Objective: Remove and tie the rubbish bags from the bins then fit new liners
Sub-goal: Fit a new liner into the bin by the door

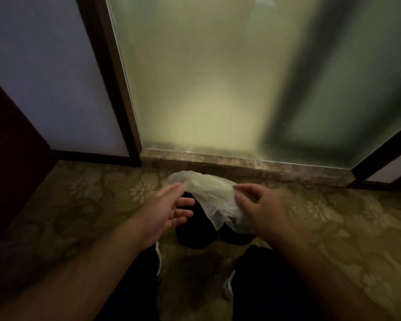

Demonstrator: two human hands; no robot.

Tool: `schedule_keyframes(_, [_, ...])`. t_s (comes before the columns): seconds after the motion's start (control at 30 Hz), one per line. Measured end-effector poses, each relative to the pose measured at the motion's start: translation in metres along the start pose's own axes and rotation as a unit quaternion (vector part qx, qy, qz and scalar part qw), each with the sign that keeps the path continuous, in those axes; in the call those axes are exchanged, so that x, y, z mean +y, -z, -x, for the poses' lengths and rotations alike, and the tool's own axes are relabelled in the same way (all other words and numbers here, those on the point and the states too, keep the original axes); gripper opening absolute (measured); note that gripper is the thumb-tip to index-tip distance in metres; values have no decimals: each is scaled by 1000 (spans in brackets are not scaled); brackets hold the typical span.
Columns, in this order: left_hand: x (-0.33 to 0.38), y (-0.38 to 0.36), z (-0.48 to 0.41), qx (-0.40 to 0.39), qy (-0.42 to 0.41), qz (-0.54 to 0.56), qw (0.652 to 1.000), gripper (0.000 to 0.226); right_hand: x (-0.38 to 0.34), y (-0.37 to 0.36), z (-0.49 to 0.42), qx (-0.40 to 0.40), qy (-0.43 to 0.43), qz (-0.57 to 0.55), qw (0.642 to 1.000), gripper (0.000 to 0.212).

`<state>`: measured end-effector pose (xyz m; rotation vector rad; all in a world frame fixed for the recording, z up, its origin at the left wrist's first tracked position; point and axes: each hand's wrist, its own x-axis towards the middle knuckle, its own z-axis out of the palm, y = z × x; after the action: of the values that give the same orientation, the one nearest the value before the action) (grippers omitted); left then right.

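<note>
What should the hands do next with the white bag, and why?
Probably the left hand should pinch the free edge of the white bag: only the right hand grips it, and it lies bunched over the dark bin, not spread.

Thin plastic film, that liner, milky, translucent, crinkled, with a soft sheen; under it the bin reads matt black, its material too dark to tell; the carpet is matt woven pile with a floral pattern; the threshold strip looks like polished, mottled brown stone; above it the frosted glass panel, smooth and hazy; the door frame is dark wood; the wall panel pale and matt.
</note>
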<state>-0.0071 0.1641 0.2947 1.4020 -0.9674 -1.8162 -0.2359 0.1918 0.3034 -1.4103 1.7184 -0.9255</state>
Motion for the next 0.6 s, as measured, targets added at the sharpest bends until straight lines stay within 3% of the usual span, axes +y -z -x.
schedule_keyframes(0.2, [-20,4,-68,-51,21,-92,994,37,48,-41,-69,-4,-79,57,995,20])
schedule_keyframes(0.37, [-53,7,-129,-73,57,-89,992,39,96,-78,-113,-42,-137,104,984,23])
schedule_keyframes(0.47, [-74,6,-168,-95,55,-89,990,50,124,-100,-139,-72,-177,125,974,28])
schedule_keyframes(0.6, [-107,5,-214,-81,37,-177,980,56,153,-116,-169,-138,-220,44,965,28])
